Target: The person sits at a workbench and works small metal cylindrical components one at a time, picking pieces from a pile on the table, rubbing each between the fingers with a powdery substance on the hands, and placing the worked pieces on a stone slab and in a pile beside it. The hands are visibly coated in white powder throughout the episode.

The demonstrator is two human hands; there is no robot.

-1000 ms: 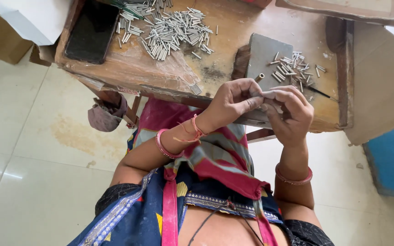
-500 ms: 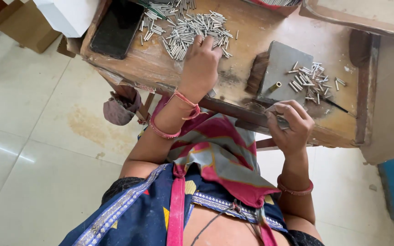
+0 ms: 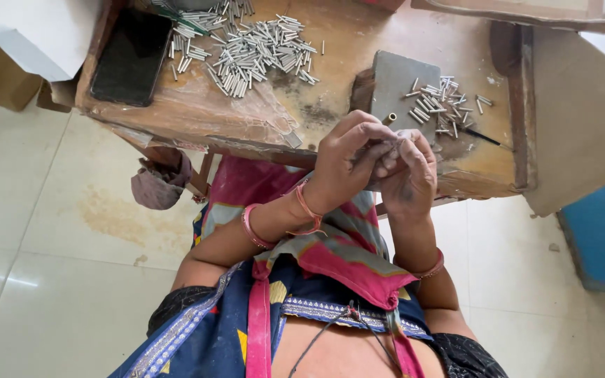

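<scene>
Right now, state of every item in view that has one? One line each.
left hand: raised at the bench edge, fingertips pinched against the right hand; whatever is between them is hidden.
right hand: raised, fingers curled, touching the left hand.
big pile of metal pins: loose, scattered on the wooden bench.
small pile of pins: loose, partly on the grey block.
black phone: lying flat, screen dark.

Both hands [image 3: 379, 164] meet before the bench edge [image 3: 246, 143], between the big pin heap [image 3: 246, 49] left and the block [image 3: 400, 87] right.
</scene>
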